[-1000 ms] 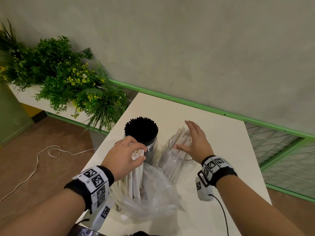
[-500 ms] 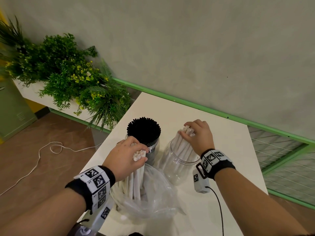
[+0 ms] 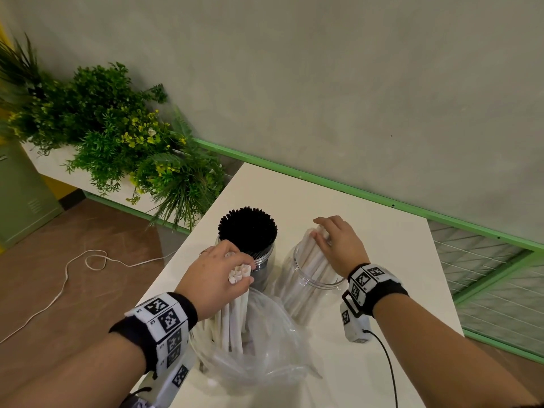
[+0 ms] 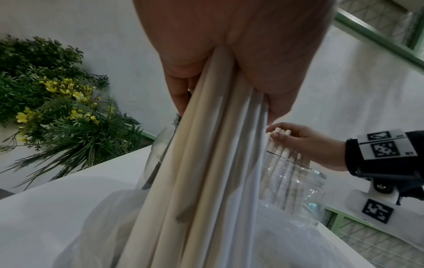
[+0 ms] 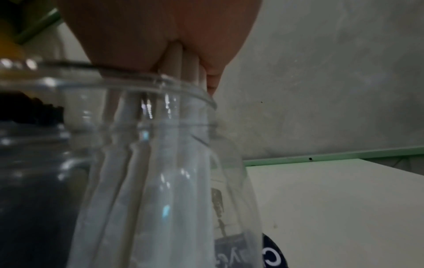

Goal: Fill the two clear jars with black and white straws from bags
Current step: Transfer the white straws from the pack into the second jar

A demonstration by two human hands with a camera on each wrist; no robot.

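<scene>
Two clear jars stand on the white table (image 3: 391, 231). The left jar (image 3: 263, 262) is packed with black straws (image 3: 248, 229). The right jar (image 3: 306, 290) holds several white straws (image 3: 312, 263) that lean toward its far rim. My right hand (image 3: 322, 235) sits on top of them, fingers curled round their upper ends (image 4: 281, 133). My left hand (image 3: 244, 272) grips a bundle of white straws (image 3: 235, 316) that stands upright in a clear plastic bag (image 3: 273, 357) in front of the jars. The bundle's lower ends are blurred by the bag.
A green planter with yellow flowers (image 3: 123, 142) stands past the table's left edge. A white cable (image 3: 73, 269) lies on the brown floor. A green rail (image 3: 382, 198) and grey wall run behind the table. A wire mesh panel (image 3: 485, 275) is at the right.
My right hand, open over the right jar a second ago, has come down and closed round the straw tops. The left hand still holds its bundle in the bag.
</scene>
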